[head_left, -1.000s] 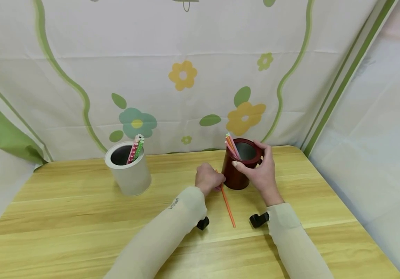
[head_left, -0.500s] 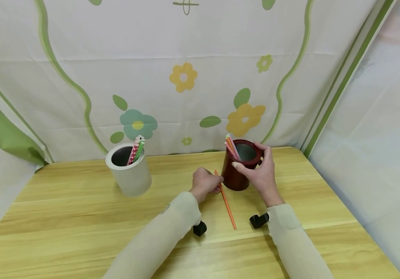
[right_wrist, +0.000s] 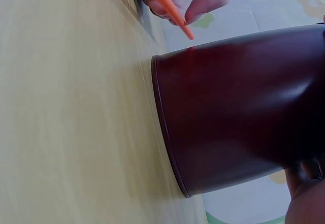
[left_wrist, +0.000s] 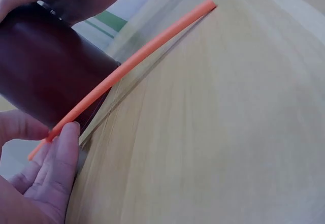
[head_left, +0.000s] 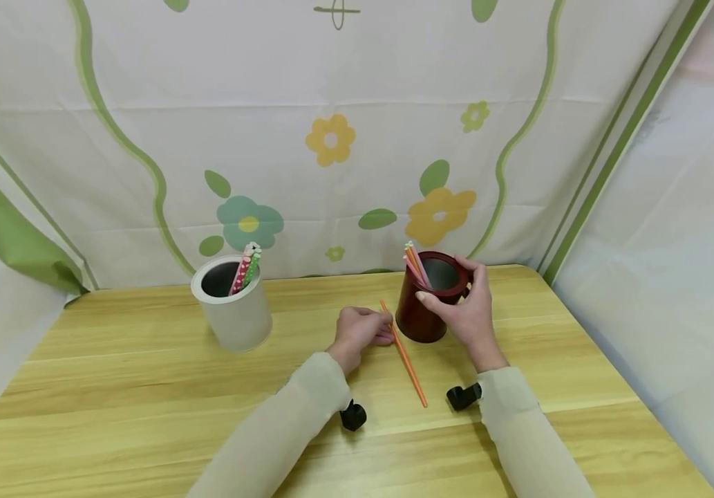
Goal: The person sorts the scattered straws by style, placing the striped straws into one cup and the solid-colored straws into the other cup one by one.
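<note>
My left hand (head_left: pixel 359 330) pinches a slim orange pen-like stick (head_left: pixel 408 363) between thumb and fingers, close to its far, narrower tip. In the left wrist view the stick (left_wrist: pixel 134 60) slants down so that its other end meets its shadow on the table. Just right of that hand stands a dark red mug (head_left: pixel 420 315) with several pink, orange and lilac sticks (head_left: pixel 415 264) leaning in it. My right hand (head_left: pixel 470 315) grips the mug from its handle side, thumb at the near rim. Most of that hand's fingers are hidden behind the mug.
On the left of the wooden table (head_left: pixel 145 401) stands a white cup (head_left: pixel 236 321) holding several dotted pink and green sticks (head_left: pixel 246 270). A flower-printed curtain (head_left: pixel 332 187) hangs right behind the table's back edge.
My left hand has drawn back slightly left, away from the mug, with the stick in its fingers. More of the stick's far tip shows. The right hand stays on the mug.
</note>
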The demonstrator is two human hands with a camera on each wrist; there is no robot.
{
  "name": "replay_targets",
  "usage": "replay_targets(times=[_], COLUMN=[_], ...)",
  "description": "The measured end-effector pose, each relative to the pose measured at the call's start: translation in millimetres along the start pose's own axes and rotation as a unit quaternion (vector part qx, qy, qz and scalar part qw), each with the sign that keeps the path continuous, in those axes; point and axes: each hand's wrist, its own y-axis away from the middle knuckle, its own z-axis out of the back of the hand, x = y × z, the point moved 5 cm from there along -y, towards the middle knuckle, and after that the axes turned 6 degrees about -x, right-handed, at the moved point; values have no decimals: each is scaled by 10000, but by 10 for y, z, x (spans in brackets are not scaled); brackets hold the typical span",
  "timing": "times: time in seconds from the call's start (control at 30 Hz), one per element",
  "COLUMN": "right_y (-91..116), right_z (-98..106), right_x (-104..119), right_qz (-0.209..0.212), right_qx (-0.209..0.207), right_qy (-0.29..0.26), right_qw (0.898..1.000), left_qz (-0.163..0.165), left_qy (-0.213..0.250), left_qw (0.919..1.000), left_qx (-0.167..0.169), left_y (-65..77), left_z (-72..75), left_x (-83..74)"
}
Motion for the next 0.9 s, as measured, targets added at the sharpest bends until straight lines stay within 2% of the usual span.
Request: replay_targets(times=[0.47, 0.77, 0.9], right_y=[4, -5, 1], right_z=[-2, -1, -2], right_x=[19, 13, 10], right_qz=[33, 90, 100], right_qx=[-11, -15, 7], right_qy=[1, -13, 12], right_qw=[10000, 10000, 9999], left_qz=[-70, -90, -167], left_qy=[633, 639, 768], left_qw=[9978, 9976, 9961], left_qx=[183, 237, 388], left_y=[26, 22, 10], left_z=[69, 95, 114], left_x=[37, 39, 54])
